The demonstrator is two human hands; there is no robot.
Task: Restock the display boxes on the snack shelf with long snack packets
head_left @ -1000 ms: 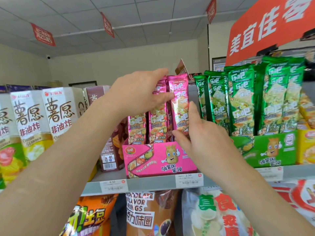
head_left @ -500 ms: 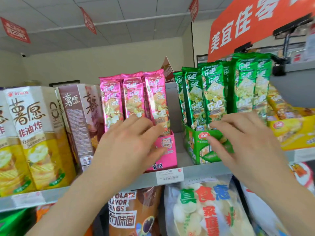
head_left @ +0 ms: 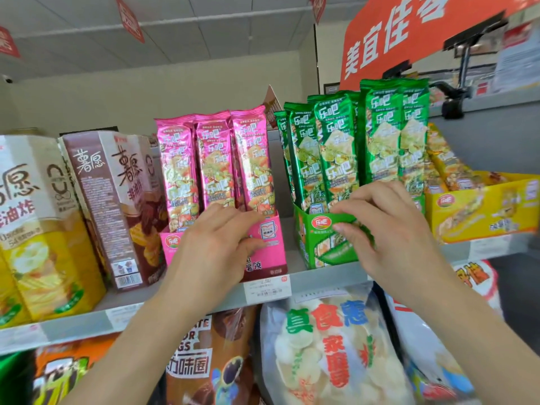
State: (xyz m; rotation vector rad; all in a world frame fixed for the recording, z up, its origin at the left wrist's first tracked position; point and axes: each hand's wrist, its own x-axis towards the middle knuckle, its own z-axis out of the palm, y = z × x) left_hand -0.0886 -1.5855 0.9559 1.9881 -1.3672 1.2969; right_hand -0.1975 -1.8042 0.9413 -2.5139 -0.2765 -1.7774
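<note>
Three long pink snack packets (head_left: 214, 162) stand upright in a pink display box (head_left: 271, 241) on the grey shelf (head_left: 87, 325). My left hand (head_left: 216, 249) lies against the front of this box, fingers nearly straight, tips at the foot of the packets. To the right, several long green packets (head_left: 336, 150) fill a green display box (head_left: 324, 247). My right hand (head_left: 391, 229) pinches the green box's front wall between curled fingers and thumb.
A yellow display box (head_left: 482, 211) with yellow packets stands at the right. Brown cartons (head_left: 117, 200) and yellow cartons (head_left: 38, 229) crowd the left. A price tag (head_left: 267, 287) hangs on the shelf edge. Large snack bags (head_left: 327, 346) hang below. An orange sign (head_left: 409, 30) is overhead.
My left hand dropped from the tops of the pink packets to the pink box front. My right hand left the pink packets and took hold of the green box.
</note>
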